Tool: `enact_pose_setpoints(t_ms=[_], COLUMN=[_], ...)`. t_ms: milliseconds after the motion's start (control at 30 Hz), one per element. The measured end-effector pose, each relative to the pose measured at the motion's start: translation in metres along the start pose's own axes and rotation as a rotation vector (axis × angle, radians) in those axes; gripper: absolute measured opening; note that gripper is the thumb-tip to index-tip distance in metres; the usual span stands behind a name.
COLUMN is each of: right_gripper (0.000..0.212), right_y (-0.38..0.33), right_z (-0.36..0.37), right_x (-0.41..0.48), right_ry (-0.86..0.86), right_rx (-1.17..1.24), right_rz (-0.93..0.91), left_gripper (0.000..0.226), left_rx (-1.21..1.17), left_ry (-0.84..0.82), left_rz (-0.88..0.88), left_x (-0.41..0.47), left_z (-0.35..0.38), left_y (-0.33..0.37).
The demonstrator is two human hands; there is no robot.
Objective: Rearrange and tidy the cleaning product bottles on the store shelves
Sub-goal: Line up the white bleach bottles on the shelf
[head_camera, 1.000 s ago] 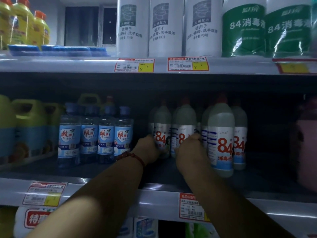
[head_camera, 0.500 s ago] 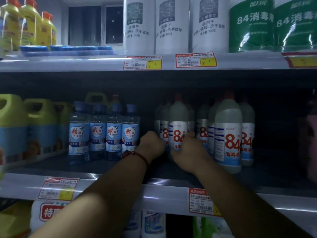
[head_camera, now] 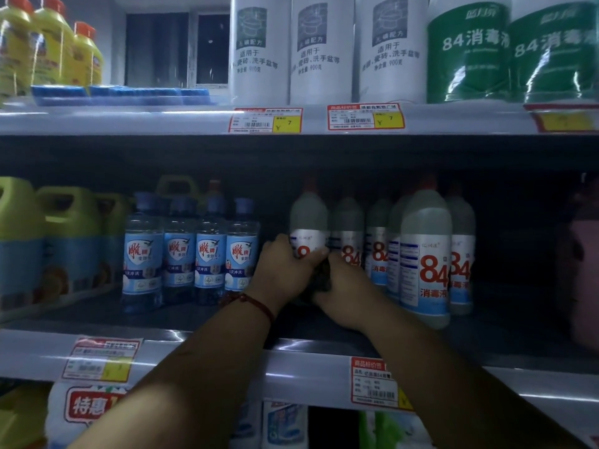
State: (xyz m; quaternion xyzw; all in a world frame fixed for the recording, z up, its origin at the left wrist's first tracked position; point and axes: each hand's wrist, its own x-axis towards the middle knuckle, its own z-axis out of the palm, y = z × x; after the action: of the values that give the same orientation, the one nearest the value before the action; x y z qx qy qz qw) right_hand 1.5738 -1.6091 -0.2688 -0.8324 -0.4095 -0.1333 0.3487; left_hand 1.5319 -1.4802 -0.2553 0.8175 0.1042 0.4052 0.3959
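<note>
1. The left hand [head_camera: 285,273] was clamped on the leftmost 84 bottle [head_camera: 308,222], with the thumb across the front of the label and the fingers round the far side. The bottle stood upright on the middle shelf [head_camera: 227,354], well behind its front lip.
2. The right hand [head_camera: 348,286] lay touching the left one, low by that bottle's base. Its fingers were hidden, so I could not tell whether it held this bottle, the neighbour just to its right, or nothing.
3. The step looked like squaring this 1 bottle into line with its row. A tall, narrow bottle is better slid along the shelf than lifted, gripped at the body rather than the neck and kept upright.
4. It probably needed turning until the red 84 faced out, matching the front 84 bottle [head_camera: 424,254] just right of the right hand.
5. The neighbours beyond the right hand stood packed close, so a nudge from that wrist could topple several in a chain.
6. The 4 blue-label bottles [head_camera: 194,254] stood left of the left hand with a gap between, and that gap seemed worth keeping.
</note>
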Motion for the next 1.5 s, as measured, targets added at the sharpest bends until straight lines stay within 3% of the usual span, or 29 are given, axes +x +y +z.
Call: enact_pose_setpoints(t_ms=[133,267,467,567,667,800,1000,1167,1267,1500], right_gripper=[0.055,0.034,0.025,0.046,0.069,0.068,0.061,0.059,0.054,0.06], right_y=[0.001,-0.004,-0.01,0.009,0.028,0.032,0.032,0.031,0.034,0.033], right_z=[-0.001,-0.009,-0.059,-0.077,-0.081,-0.078,-0.074,-0.07,-0.068,-0.07], right_x=[-0.001,-0.007,-0.039,-0.059,-0.064,-0.062,-0.061,-0.059,-0.055,-0.043], right_ry=[0.006,0.087,0.585,0.786,0.726,0.639,0.594,0.567,0.559,0.43], right_rx=[0.003,-0.025,-0.307,-0.408,-0.343,-0.331,-0.383,-0.362,-0.27,-0.162], right_rz=[-0.007,-0.024,-0.294,-0.144,0.075,0.181,0.127,0.075,0.04,0.007], left_gripper=[0.053,0.067,0.066,0.066,0.064,0.057,0.056,0.051,0.067,0.052], left_rx=[-0.003,0.031,0.112,0.116,0.135,0.217,0.442,0.463,0.481,0.71], left_ry=[0.029,-0.077,-0.108,-0.117,-0.074,0.008,-0.058,-0.072,-0.111,-0.058], left_rz=[-0.007,-0.032,-0.023,-0.051,-0.074,-0.094,-0.217,-0.22,-0.266,-0.132], left_x=[0.0,-0.002,-0.005,-0.005,-0.005,-0.009,-0.006,-0.01,-0.011,-0.017], left_z=[-0.002,-0.007,-0.011,-0.011,-0.007,-0.007,-0.007,0.0,-0.002,-0.003], left_y=[0.0,0.0,0.002,0.003,0.004,0.004,0.003,0.0,-0.001,0.006])
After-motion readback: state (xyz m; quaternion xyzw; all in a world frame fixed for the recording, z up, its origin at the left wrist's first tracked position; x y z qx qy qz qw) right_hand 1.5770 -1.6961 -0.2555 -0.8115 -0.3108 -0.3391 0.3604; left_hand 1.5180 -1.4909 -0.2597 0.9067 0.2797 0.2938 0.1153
